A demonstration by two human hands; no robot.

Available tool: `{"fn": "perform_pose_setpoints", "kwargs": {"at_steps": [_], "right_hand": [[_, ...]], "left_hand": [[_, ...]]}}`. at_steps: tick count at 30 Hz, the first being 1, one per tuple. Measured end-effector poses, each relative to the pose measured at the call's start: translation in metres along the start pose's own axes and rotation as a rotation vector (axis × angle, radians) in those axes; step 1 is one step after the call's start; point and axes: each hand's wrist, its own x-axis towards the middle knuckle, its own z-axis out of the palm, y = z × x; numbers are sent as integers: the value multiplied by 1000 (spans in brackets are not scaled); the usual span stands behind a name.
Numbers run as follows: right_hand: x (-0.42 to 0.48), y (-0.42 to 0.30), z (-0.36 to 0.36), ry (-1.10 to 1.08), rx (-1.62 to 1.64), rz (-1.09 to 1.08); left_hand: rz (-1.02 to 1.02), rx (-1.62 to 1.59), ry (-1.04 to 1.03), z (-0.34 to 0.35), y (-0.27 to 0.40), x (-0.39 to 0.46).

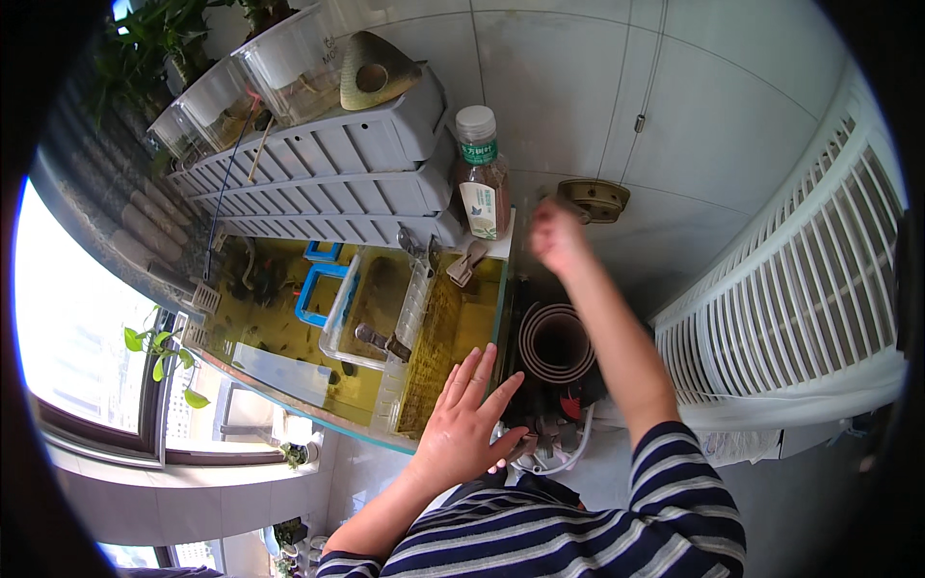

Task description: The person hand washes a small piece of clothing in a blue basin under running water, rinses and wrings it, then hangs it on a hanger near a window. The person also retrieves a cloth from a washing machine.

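Before me is a glass aquarium (pixel 318 426) of yellowish water with small dark fish. My left hand (pixel 470 419) holds nothing, its fingers spread over the tank's near right corner. My right hand (pixel 555 233) is raised near the tiled wall, beside a brass-coloured wall fitting (pixel 603 201); it is blurred, and whether it holds anything cannot be told. A clear plastic box (pixel 340 329) hangs in the water, with metal clips (pixel 372 336) at its edge. Blue square floating frames (pixel 307 292) lie beside it. A brownish clip (pixel 467 264) grips the back right part of the tank.
Stacked grey plastic trays (pixel 318 188) stand across the tank's back, bearing clear plant pots (pixel 285 72) and a triangular ornament (pixel 372 72). A bottle of brown granules (pixel 483 180) stands beside them. Right are a rolled mat (pixel 556 343) and a white slatted rack (pixel 788 289).
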Motion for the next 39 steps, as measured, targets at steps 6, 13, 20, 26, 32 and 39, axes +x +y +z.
{"fn": "perform_pose_setpoints", "kwargs": {"at_steps": [6,13,20,26,32,39], "right_hand": [[-17,-6,-163,290,45,-142],[-20,-67,-39,-356,151,26],[43,14,-125,158,155,12],[-42,-69,-112,37,-50,-128],[25,12,-51,69,200,99],[-21,-33,-174,143,53,-159]], "left_hand": [[39,-20,18,-2,6,6],[-52,10,56,-3,4,-6],[105,-44,55,6,20,25],[-64,-7,85,-5,7,-11],[30,37,119,-1,20,9],[-26,55,161,-10,26,-7]]}}
